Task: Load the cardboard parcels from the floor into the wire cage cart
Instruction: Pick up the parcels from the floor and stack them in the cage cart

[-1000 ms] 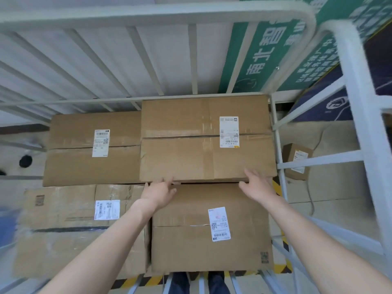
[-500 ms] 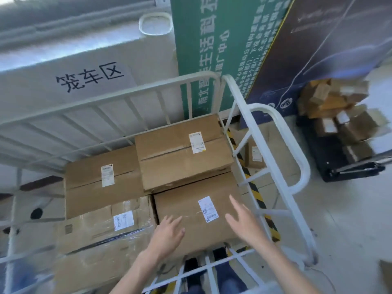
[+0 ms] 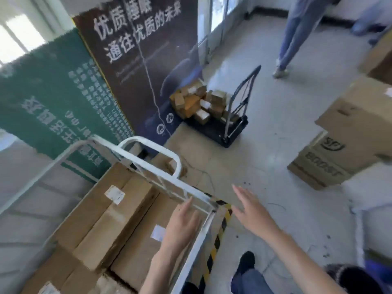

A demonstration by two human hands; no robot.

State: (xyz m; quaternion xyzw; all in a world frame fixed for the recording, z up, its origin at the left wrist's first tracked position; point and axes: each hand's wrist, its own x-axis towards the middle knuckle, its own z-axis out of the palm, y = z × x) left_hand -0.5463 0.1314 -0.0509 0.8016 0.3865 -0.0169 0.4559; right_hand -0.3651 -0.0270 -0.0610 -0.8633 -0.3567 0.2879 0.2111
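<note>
- Both hands, left [image 3: 180,228] and right [image 3: 253,213], have come off the stacked parcel [image 3: 118,215]; each grip released, empty.
- View swings from cage cart [image 3: 148,145] toward floor boxes [image 3: 343,143]: next pickup, likely.

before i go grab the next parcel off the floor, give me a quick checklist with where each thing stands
1. Both hands free: ok. The left hand and the right hand are open and hold nothing.
2. Parcels left to load: ok. Stacked cardboard boxes stand on the floor to the right.
3. Path to them: ok. The floor between looks bare apart from small debris.
4. Other people: not ok. A bystander's legs are nearby, further back.
5. Room in the wire cage cart: cannot tell. Loaded parcels cover the visible layer; the height left is unclear.
</note>
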